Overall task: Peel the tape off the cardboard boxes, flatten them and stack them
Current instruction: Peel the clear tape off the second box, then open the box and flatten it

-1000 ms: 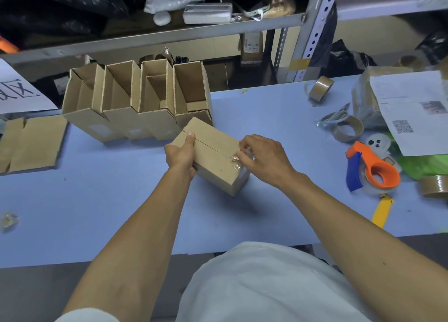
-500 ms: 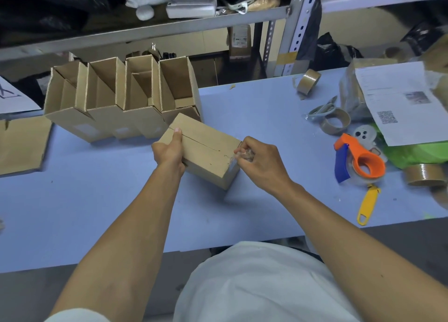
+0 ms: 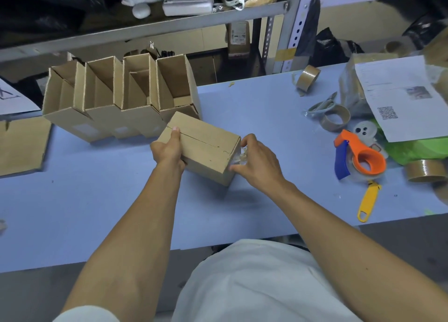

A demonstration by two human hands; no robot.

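A small closed cardboard box [image 3: 206, 147] lies on the blue table [image 3: 97, 200], its top seam running left to right. My left hand [image 3: 169, 149] grips the box's left end, thumb on top by the seam. At the right end, my right hand [image 3: 254, 159] pinches a crumpled strip of clear tape [image 3: 238, 155] that hangs off the box's end face. Behind the box stands a row of several open cardboard boxes [image 3: 121, 98]. Flattened cardboard [image 3: 21, 144] lies at the table's left edge.
An orange and blue tape dispenser [image 3: 361, 156] with a yellow handle lies to the right, near brown tape rolls [image 3: 335, 118], scissors [image 3: 322, 104], a printed sheet [image 3: 400, 96] and a green bag. A metal shelf [image 3: 169, 23] with clutter runs along the back.
My right hand has pulled the clear tape off the top seam and down over the box's right end. My left hand keeps its hold. The view shifted slightly.
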